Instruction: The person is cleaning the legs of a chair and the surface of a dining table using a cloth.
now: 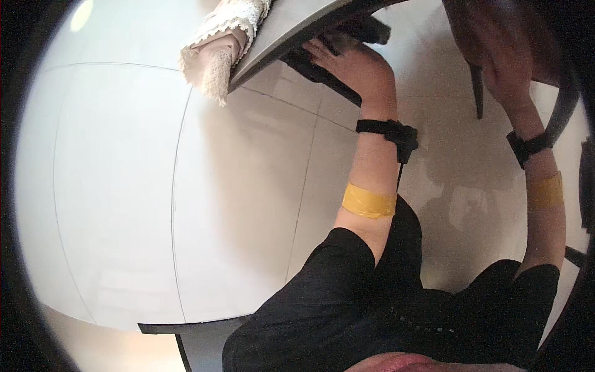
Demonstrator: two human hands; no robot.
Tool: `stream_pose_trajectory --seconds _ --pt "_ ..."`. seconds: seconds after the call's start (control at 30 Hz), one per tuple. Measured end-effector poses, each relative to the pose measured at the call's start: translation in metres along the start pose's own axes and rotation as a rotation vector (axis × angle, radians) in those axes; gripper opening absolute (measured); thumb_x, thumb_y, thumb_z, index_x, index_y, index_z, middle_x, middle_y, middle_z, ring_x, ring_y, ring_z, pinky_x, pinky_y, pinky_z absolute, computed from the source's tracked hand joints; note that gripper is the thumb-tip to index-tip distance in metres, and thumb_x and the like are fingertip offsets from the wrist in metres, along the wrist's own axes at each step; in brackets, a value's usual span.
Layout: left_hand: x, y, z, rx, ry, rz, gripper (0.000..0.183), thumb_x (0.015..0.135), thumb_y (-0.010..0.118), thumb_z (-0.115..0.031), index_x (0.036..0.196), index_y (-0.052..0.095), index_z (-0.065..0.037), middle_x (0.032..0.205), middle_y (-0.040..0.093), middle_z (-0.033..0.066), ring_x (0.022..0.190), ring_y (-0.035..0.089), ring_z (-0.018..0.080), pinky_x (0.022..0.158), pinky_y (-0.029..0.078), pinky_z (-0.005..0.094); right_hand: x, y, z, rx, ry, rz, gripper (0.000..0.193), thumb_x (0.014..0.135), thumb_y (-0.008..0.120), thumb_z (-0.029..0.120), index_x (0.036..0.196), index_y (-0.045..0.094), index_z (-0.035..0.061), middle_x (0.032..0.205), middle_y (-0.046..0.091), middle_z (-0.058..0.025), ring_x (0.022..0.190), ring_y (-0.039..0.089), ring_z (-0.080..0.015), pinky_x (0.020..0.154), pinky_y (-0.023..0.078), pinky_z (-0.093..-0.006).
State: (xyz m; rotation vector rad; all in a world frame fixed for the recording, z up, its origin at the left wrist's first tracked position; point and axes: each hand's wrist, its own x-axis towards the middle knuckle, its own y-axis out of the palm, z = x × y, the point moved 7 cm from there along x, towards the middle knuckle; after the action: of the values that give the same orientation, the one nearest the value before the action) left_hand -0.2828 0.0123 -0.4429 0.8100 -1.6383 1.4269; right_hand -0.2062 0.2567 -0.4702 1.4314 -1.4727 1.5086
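Note:
My left hand (362,69) is at a black bar-like part (338,90) beside the table's edge, its fingers bent over it. What that part belongs to cannot be made out. Over on the right, my right hand (505,71) lies against a dark brown chair (545,46), fingers stretched along its surface. The fingertips blur into the dark there. Both forearms reach up from the lower edge, each with a black wrist strap and a yellow band.
A table (279,34) with a dark curved rim reaches in from the top, a folded cream lace cloth (217,53) hanging over its corner. A thin dark leg (476,92) stands under the brown chair. Pale floor tiles (118,173) spread left; a grey seat (211,347) is at the bottom.

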Motion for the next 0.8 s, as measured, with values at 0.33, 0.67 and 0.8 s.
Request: stream_pose_trajectory --seconds 0.33,0.67,0.8 --pt "-0.007 -0.022 0.036 0.036 0.019 -0.098 0.087 0.087 0.067 -0.013 0.156 0.017 0.002 0.163 0.01 0.0269 0.15 0.006 0.0499 0.119 0.012 0.0678 -0.056 0.056 -0.021 0.086 0.087 0.013 0.042 0.1 0.051 0.018 0.142 0.054 0.0174 0.139 0.057 -0.0124 0.136 0.046 -0.0321 0.117 0.033 -0.05" --pt "-0.033 -0.008 0.055 0.19 -0.021 -0.051 0.087 0.084 0.068 -0.012 0.155 0.019 0.006 0.162 0.014 0.0287 0.148 0.014 0.0508 0.119 0.015 0.0627 -0.06 0.046 -0.003 0.246 0.145 0.12 0.055 0.086 0.067 0.013 0.139 0.056 0.0227 0.14 0.058 -0.0066 0.133 0.048 -0.0309 0.114 0.037 -0.0514" --pt "-0.042 0.029 0.058 0.305 -0.082 0.112 0.087 0.083 0.068 -0.01 0.154 0.021 0.008 0.162 0.012 0.0293 0.147 0.017 0.0517 0.119 0.02 0.0588 -0.052 0.044 0.01 0.254 0.207 0.242 0.053 0.085 0.065 0.012 0.137 0.057 0.0205 0.136 0.06 -0.0039 0.133 0.048 -0.0283 0.115 0.035 -0.0497"
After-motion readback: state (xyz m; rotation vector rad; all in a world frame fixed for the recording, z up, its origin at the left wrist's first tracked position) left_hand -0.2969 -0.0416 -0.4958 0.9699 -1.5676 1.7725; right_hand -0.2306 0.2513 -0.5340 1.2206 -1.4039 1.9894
